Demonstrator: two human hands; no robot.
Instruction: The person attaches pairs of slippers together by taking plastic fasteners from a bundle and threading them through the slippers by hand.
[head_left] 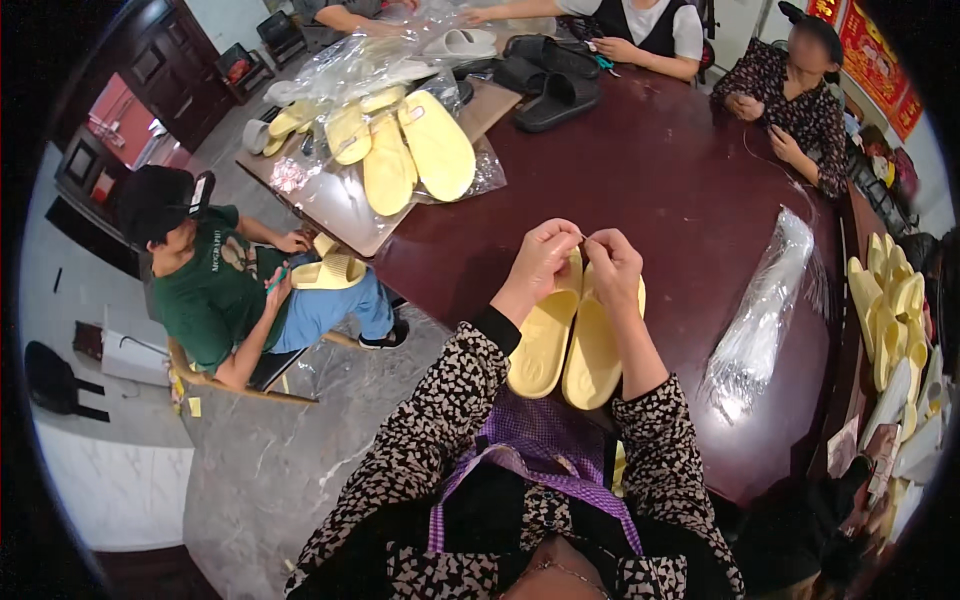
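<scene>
Centrally in the head view, my left hand [545, 262] and right hand [615, 268] come together, each in a tight pinch, tips nearly meeting; what, if anything, sits between them is too small to make out. Directly below that pinch in the frame: left yellow slipper [540, 350] and right yellow slipper [594, 365], side by side, long axes running roughly up the frame, upper ends partly hidden by my hands, rounded ends towards my purple apron [545, 430]. Each hand is nearer its own-side slipper. Plastic-wrapped strand bundle [765, 310], right of frame, well apart.
</scene>
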